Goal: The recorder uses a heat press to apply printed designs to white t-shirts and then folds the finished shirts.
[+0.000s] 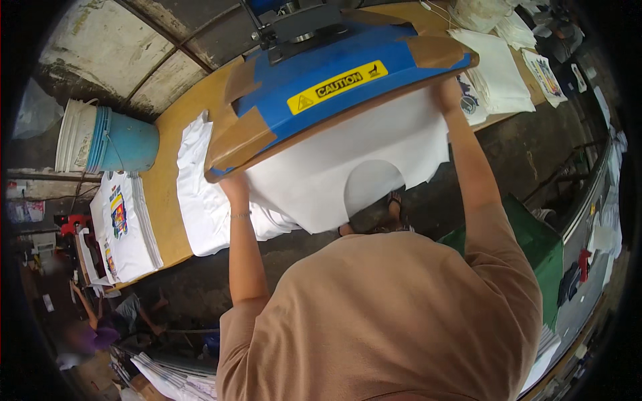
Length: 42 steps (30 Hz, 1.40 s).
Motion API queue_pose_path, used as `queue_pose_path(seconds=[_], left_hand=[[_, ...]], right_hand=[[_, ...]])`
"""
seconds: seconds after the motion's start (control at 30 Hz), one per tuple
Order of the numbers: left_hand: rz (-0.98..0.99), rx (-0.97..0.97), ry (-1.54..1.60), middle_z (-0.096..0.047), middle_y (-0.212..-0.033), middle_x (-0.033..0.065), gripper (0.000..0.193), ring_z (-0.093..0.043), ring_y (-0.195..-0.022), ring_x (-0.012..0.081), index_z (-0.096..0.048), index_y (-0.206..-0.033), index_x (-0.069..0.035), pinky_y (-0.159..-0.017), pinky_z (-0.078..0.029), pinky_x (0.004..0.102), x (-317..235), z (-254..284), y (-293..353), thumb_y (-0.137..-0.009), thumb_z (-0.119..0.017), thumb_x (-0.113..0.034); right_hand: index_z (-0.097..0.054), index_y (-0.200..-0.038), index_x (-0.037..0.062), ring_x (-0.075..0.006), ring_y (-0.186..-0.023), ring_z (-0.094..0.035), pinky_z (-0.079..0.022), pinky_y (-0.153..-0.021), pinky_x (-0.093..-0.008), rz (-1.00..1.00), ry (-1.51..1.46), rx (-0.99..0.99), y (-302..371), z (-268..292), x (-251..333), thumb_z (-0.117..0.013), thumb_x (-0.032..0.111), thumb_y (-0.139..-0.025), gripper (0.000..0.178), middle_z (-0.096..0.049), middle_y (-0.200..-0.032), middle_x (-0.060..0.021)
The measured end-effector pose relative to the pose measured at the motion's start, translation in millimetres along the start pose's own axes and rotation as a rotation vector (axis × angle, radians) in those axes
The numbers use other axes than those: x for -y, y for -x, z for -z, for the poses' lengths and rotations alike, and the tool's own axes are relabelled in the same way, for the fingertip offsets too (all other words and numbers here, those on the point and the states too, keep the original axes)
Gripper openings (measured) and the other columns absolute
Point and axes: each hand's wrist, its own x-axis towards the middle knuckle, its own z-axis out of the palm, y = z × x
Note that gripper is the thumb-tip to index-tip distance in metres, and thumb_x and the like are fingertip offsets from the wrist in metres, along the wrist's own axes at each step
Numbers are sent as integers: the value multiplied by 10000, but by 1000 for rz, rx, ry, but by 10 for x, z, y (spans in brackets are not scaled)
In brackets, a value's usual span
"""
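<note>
A heat press with a blue upper plate, brown tape on its corners and a yellow warning label stands raised in front of me. A white T-shirt lies under the plate, its curved neckline hanging off the near side. My left hand reaches beneath the plate's left corner at the shirt's left side. At the right corner, my right hand is by the shirt's other side. The plate hides the fingers of both hands, so their grip does not show.
More white cloth lies left of the press on the wooden table. Farther left are printed shirts and stacked buckets. A pile of white shirts sits at the right. Another person is at lower left.
</note>
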Motion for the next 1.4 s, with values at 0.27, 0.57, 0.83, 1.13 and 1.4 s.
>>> queue_pose_path(seconds=[0.27,0.57,0.83,1.13,1.4], left_hand=[[-380,87,-592,-580,-1051,192,225,-567,-951,295,-552,-1031,33,-817,-455,369,894,-632,221,-906,-491,-143],[971,205,475,-580,-806,87,585,-561,-734,184,-550,-901,-19,-676,-453,266,237,6,1787,-894,-379,-578],[1033,-40,1109,-393,-1311,96,737,-463,-1106,274,-336,-1312,-61,-908,-394,390,-142,-517,1785,-861,-377,-642],[772,91,879,-575,-1070,39,335,-531,-927,153,-530,-1145,-59,-807,-426,299,-266,22,1494,-907,-518,-295],[314,379,795,-588,-1100,101,332,-594,-985,213,-530,-1133,-31,-873,-485,390,665,-348,-520,-936,-477,-292]], right_hand=[[-511,-1075,35,-355,-954,-580,-448,-793,-410,70,-271,224,161,-1532,-657,-507,228,-865,285,-617,-997,-180],[-573,-820,8,-186,-661,-577,-457,-582,-276,-773,-513,843,1438,378,-595,-511,547,-858,544,-587,-725,-61],[-491,-1120,42,-153,-843,-538,-426,-677,-323,-1217,-1437,474,1649,224,-79,-449,626,-845,647,-555,-921,-46],[-496,-1146,97,-105,-743,-515,-406,-587,-264,-832,-1442,764,1181,727,-261,-550,301,-904,321,-536,-892,2],[-494,-1231,79,-209,-855,-581,-467,-739,-327,115,-771,531,-611,-1044,-344,-499,48,-845,388,-573,-1045,-105]])
